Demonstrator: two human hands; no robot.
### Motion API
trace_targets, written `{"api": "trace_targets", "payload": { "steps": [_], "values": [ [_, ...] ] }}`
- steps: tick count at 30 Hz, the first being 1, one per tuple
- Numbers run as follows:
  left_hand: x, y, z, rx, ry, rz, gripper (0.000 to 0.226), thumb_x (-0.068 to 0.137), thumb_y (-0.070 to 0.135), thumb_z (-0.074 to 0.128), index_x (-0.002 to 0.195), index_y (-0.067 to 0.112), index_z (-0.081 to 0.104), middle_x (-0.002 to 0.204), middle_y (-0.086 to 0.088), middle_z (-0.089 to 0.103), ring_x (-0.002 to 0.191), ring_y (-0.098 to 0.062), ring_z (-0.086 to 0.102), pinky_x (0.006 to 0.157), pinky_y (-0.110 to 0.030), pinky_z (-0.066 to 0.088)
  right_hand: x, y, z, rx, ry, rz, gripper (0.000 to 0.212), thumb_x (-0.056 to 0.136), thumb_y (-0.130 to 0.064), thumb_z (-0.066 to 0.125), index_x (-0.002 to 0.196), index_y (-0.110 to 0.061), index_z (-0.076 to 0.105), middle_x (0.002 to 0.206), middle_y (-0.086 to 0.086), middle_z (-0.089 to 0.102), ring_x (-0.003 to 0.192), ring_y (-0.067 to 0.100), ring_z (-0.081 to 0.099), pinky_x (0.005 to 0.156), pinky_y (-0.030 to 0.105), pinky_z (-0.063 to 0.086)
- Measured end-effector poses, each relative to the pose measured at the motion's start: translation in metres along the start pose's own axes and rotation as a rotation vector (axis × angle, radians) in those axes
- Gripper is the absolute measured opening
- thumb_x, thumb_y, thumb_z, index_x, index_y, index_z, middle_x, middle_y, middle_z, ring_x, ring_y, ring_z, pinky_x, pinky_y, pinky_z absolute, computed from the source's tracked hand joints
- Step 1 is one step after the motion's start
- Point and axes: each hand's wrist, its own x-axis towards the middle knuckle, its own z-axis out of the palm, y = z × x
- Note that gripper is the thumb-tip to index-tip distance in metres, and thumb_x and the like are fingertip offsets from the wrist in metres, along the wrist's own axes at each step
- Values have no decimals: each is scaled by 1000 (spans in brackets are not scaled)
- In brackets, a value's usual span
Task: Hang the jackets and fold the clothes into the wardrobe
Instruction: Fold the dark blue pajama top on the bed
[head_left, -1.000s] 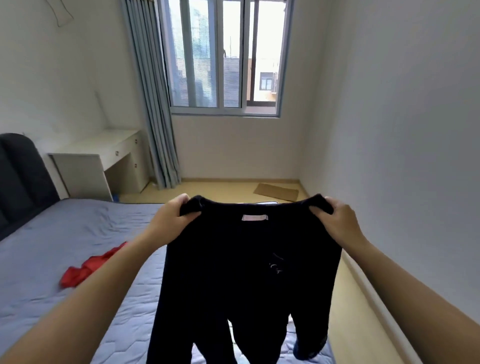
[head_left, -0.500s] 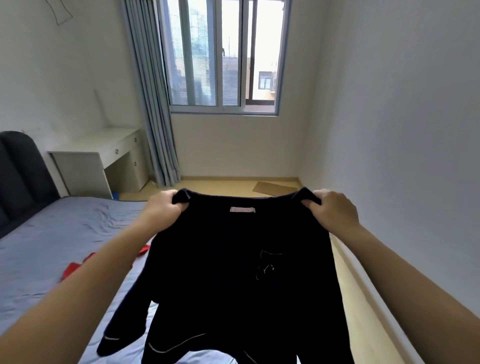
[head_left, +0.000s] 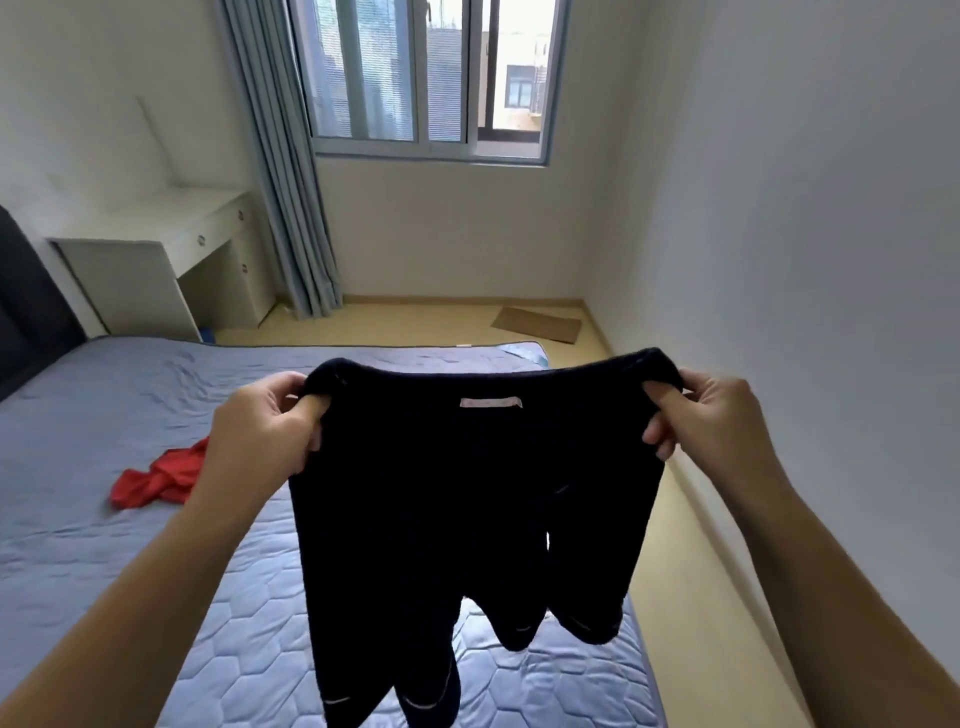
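Held above the bed (head_left: 130, 395), the black garment (head_left: 467, 519) hangs limp, probably light; left hand (head_left: 265, 431) and right hand (head_left: 711, 421) fingers pinch its shoulders, the sensible hold.

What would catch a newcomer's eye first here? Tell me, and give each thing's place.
The black garment dominates. It is held up mid-frame over the blue bed, its top corners gripped by the left hand and the right hand. Next comes the red garment, crumpled on the bed at left, then the bright window in the far wall.
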Motion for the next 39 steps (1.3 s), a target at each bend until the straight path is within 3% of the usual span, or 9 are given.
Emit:
{"api": "trace_targets", "payload": {
  "steps": [5,10,13,15,17,20,25,31,39],
  "values": [
    [27,15,-3,-376,-21,-71,16,94,10,51,83,16,61,60,-8,69,46,-18,66,39,-15,45,27,-16,-4,109,77,-47,16,73,-41,63,76,-27,69,56,2,68,46,17,65,49,19,52],
    [102,-4,70,66,-131,-50,24,92,9,51,115,10,59,109,-17,67,99,-31,65,86,-36,52,116,26,54,-325,-75,-31,15,87,-20,61,100,-20,68,90,5,73,92,23,68,79,30,49],
    [136,-26,120,343,-585,-142,76,96,21,51,152,28,0,158,-8,12,138,-31,31,106,-34,31,158,56,94,-509,-384,50,64,92,-16,55,147,-31,28,141,12,48,126,31,47,98,33,38],
    [133,-56,144,396,-668,-200,87,96,23,52,147,35,-17,157,-7,-18,141,-34,25,106,-35,31,160,85,117,-559,-498,85,77,92,-15,55,151,-35,10,156,9,23,141,28,27,110,34,28],
    [107,-99,163,462,-691,-207,86,95,21,53,150,30,-13,157,-11,-17,141,-34,26,106,-35,31,132,126,137,-603,-598,120,78,91,-15,54,151,-38,9,156,14,22,144,25,22,112,35,27],
    [35,-171,183,574,-938,-297,72,93,22,55,151,13,13,157,-15,13,143,-26,22,111,-29,23,48,199,156,-708,-855,273,75,92,-16,52,150,-38,11,154,19,25,140,28,32,104,33,35],
    [-69,-258,196,679,-1230,-502,40,89,28,52,127,17,51,129,-6,55,114,-21,53,91,-25,42,-67,288,169,-778,-1142,520,64,91,-16,49,148,-29,23,143,6,45,127,25,47,99,33,42],
    [-131,-333,242,735,-1271,-533,28,91,28,47,118,22,53,121,-2,59,107,-21,57,85,-31,45,-110,366,214,-815,-1230,543,54,93,-13,44,145,-24,31,141,5,46,127,24,46,95,33,42],
    [-193,-427,315,786,-1128,-412,49,91,25,50,137,24,32,131,2,43,115,-18,48,78,-29,44,-178,484,268,-796,-1251,577,54,92,-11,46,143,-25,33,148,0,34,130,23,40,98,36,41]
  ]
}}
